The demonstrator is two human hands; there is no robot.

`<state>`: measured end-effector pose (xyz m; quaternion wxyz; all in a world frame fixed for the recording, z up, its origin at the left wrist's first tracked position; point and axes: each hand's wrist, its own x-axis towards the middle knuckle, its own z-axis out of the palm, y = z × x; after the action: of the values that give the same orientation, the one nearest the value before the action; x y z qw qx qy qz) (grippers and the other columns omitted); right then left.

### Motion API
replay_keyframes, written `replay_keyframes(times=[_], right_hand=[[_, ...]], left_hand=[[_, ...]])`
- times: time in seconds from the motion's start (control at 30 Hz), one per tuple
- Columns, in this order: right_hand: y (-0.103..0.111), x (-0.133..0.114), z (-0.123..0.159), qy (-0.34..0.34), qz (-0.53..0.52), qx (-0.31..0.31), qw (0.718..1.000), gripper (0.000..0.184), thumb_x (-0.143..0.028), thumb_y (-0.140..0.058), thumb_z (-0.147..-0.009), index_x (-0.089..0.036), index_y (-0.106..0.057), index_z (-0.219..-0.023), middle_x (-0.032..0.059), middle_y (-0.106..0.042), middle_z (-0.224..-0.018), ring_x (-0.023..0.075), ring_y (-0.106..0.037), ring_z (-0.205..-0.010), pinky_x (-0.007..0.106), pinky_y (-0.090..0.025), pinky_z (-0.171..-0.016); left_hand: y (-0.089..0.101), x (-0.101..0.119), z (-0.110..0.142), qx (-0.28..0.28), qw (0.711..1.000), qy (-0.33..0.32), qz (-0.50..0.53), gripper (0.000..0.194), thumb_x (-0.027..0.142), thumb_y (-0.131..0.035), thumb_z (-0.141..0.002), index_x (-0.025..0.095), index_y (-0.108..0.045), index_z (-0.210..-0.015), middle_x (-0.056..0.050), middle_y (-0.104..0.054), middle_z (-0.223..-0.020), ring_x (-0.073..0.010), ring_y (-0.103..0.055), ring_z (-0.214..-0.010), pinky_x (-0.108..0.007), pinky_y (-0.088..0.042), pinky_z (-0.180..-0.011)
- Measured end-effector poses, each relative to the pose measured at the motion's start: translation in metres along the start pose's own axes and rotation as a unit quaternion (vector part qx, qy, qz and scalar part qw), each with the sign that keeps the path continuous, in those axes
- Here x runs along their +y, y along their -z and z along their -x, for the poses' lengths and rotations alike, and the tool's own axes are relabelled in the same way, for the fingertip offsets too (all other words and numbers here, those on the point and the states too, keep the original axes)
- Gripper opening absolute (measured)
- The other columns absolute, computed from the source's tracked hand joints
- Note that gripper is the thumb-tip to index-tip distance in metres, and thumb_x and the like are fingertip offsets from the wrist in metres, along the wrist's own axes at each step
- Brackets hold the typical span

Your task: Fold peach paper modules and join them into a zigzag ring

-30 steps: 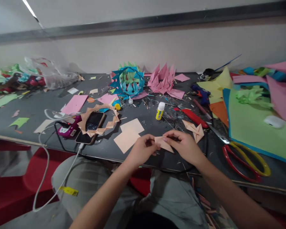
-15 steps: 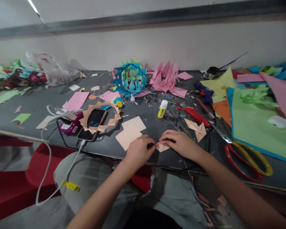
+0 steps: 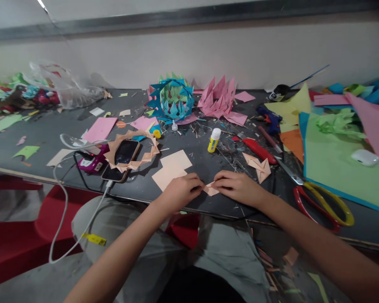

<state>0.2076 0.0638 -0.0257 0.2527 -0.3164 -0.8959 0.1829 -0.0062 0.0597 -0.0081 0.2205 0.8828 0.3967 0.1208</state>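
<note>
A small folded piece of peach paper (image 3: 211, 190) lies at the table's front edge between my hands. My left hand (image 3: 183, 190) pinches its left end, and my right hand (image 3: 238, 186) has its fingers closed on the right end, covering part of it. Left of them are peach paper squares (image 3: 176, 162), two of them overlapping. Folded peach pieces (image 3: 259, 167) rest to the right of my right hand. Beyond my hands stands a yellow glue stick (image 3: 214, 140) with a white cap. A ring of folded peach paper (image 3: 150, 158) lies partly over a phone (image 3: 125, 152).
Large scissors (image 3: 324, 204) and a red-handled tool (image 3: 258, 150) lie at right, beside green paper sheets (image 3: 337, 164). Blue (image 3: 156, 94) and pink (image 3: 217, 101) folded-paper forms stand at the back. A purple power adapter (image 3: 93, 162) with cables sits left. Paper scraps litter the table.
The peach paper was held up between both hands; it has been lowered to the table and folded narrower. My hands have turned palm-down over its ends.
</note>
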Motion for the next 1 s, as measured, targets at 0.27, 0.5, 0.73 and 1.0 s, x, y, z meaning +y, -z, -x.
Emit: replay_keyframes(times=[0.27, 0.5, 0.73, 1.0], right_hand=[[0.003, -0.005, -0.004, 0.025, 0.058, -0.030, 0.998, 0.021, -0.017, -0.043, -0.085, -0.016, -0.065, -0.082, 0.0058, -0.059, -0.085, 0.0134, -0.058, -0.075, 0.025, -0.048, -0.069], [0.002, -0.013, -0.006, -0.007, 0.083, -0.031, 0.996, 0.021, -0.015, -0.045, -0.084, -0.016, -0.065, -0.079, 0.0057, -0.058, -0.083, 0.0143, -0.057, -0.073, 0.026, -0.048, -0.069], [-0.008, -0.023, 0.002, -0.034, 0.121, -0.004, 0.992, 0.029, -0.016, -0.043, -0.083, -0.017, -0.062, -0.104, 0.0107, -0.057, -0.098, 0.0179, -0.054, -0.086, 0.030, -0.046, -0.075], [0.003, -0.017, 0.013, -0.120, 0.171, 0.000, 0.978, 0.024, -0.030, -0.049, -0.082, -0.026, -0.067, -0.097, 0.0084, -0.057, -0.095, 0.0209, -0.054, -0.085, 0.035, -0.039, -0.071]], left_hand=[[0.003, -0.001, 0.002, -0.029, 0.989, -0.047, -0.138, 0.019, 0.024, -0.042, -0.087, 0.021, -0.060, -0.090, 0.001, -0.058, -0.087, -0.0109, -0.056, -0.074, -0.020, -0.041, -0.058], [0.006, 0.006, 0.012, -0.024, 0.976, -0.064, -0.208, 0.020, 0.026, -0.043, -0.085, 0.022, -0.060, -0.097, -0.001, -0.057, -0.081, -0.0123, -0.054, -0.072, -0.021, -0.039, -0.054], [0.002, 0.016, 0.018, 0.000, 0.980, -0.023, -0.197, 0.028, 0.031, -0.044, -0.084, 0.022, -0.060, -0.105, -0.002, -0.057, -0.076, -0.0142, -0.054, -0.070, -0.023, -0.041, -0.053], [0.004, 0.015, 0.012, 0.003, 0.985, -0.013, -0.171, 0.023, 0.034, -0.048, -0.083, 0.023, -0.064, -0.095, -0.001, -0.061, -0.071, -0.0137, -0.056, -0.070, -0.022, -0.039, -0.055]])
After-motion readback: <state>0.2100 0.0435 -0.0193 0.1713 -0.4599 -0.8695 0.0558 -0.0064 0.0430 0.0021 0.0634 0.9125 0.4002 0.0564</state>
